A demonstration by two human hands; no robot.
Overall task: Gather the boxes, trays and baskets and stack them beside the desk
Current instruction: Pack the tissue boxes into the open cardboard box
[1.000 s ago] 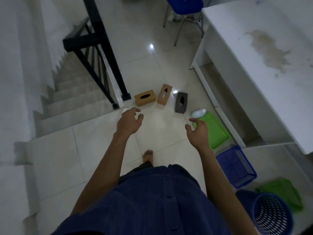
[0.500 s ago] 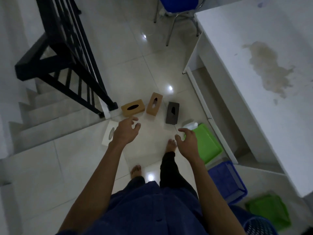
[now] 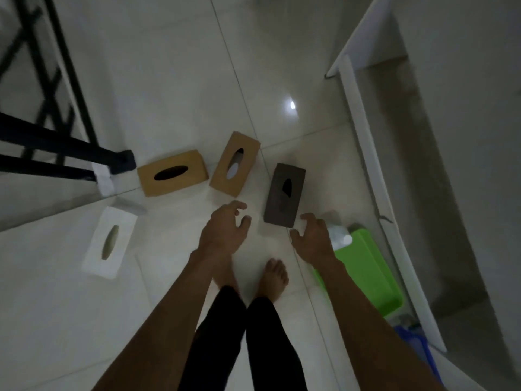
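Tan tissue box lies flat on pale floor tiles nr the foot of a black railing. A 2nd tan box sits just right of it, angled, w/ white tissue showing in its slot. Dark brown box lies right of those 2, its long side running toward the person. White box sits apart from the other 3, further left & nearer. All 4 are on the floor, slots up.

Green tray lies on the floor against the white desk frame, partly hidden by the right forearm. A pale object at its far corner is too blurred to ID. Blue basket shows in part, nearer, by the desk's foot.

Left hand hovers empty, fingers loosely curled & spread, between the 2nd tan box & the dark one, touching neither. Right hand is empty too, fingers apart, just by the dark box's near right corner. Bare feet stand below the hands.
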